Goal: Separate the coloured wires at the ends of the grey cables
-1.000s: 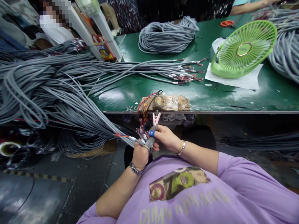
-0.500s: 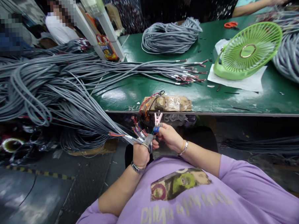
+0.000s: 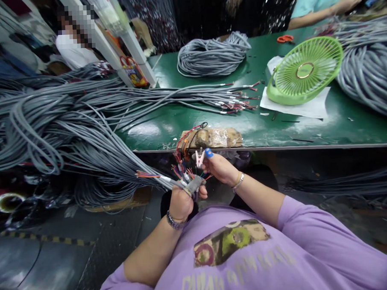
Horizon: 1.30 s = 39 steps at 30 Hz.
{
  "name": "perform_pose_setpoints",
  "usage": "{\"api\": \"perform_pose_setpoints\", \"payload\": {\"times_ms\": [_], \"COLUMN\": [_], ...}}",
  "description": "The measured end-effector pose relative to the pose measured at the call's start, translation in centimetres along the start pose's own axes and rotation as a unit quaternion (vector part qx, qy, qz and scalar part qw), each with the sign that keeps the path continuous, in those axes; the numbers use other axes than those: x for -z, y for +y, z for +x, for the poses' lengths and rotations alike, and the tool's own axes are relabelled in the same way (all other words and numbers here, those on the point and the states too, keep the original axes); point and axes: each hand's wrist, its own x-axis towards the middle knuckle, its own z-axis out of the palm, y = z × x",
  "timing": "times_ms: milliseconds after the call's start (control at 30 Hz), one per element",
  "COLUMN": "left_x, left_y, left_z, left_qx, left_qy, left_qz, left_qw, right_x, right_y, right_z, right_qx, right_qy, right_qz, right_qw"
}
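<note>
My left hand [image 3: 182,202] is closed around a bunch of grey cables [image 3: 156,174] in front of the table edge. A flat grey covering [image 3: 194,185], apparently on its thumb, lies across the cables. Thin coloured wires [image 3: 188,173] fan out of the stripped cable ends above that hand. My right hand [image 3: 222,168] is just to the right of these wires, its blue-wrapped thumb [image 3: 208,153] raised apart from the other fingers. Beside those fingers is a pink clothespin [image 3: 199,159]; whether they touch it is unclear. Some fingertips are hidden behind it.
A taped wooden block [image 3: 217,138] sits at the table's front edge. More grey cables [image 3: 191,91] lie across the green table [image 3: 154,125]. Behind are a coiled bundle [image 3: 212,54], orange scissors [image 3: 285,39] and a green fan [image 3: 305,71]. A person's arm [image 3: 322,15] is at back right.
My right hand has drawn slightly away from the wires, and its blue-wrapped thumb has lifted up. My left hand still grips the cables. The whole view has shifted a little.
</note>
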Motion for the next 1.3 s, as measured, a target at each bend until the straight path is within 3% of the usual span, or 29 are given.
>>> {"api": "perform_pose_setpoints", "payload": {"times_ms": [100,333,567,867,1100,1300], "left_x": [-0.5,-0.4,-0.5,-0.3,-1.1,-1.4], "left_y": [0.4,0.0,0.0,-0.2,-0.4,-0.9], "left_z": [0.4,0.8,0.8,-0.5,-0.2,0.4], "left_qx": [0.008,0.029,0.033,-0.007,-0.063,-0.09], "left_qy": [-0.003,0.004,0.004,0.012,0.049,0.073], "left_qz": [-0.002,0.0,0.007,-0.02,-0.028,-0.017], "left_qw": [1.0,1.0,0.999,1.0,0.996,0.993], "right_x": [-0.5,-1.0,-1.2,-1.2,-0.9,-1.0], "right_y": [0.1,0.9,0.7,-0.7,0.1,0.9], "right_z": [0.6,1.5,1.2,0.0,0.5,1.0], "right_qx": [0.016,-0.017,-0.039,-0.101,-0.054,-0.066], "right_qy": [-0.017,-0.009,-0.004,-0.042,-0.035,-0.058], "right_qz": [-0.001,0.142,0.153,0.139,0.134,0.177], "right_qw": [1.0,0.99,0.987,0.984,0.989,0.98]}}
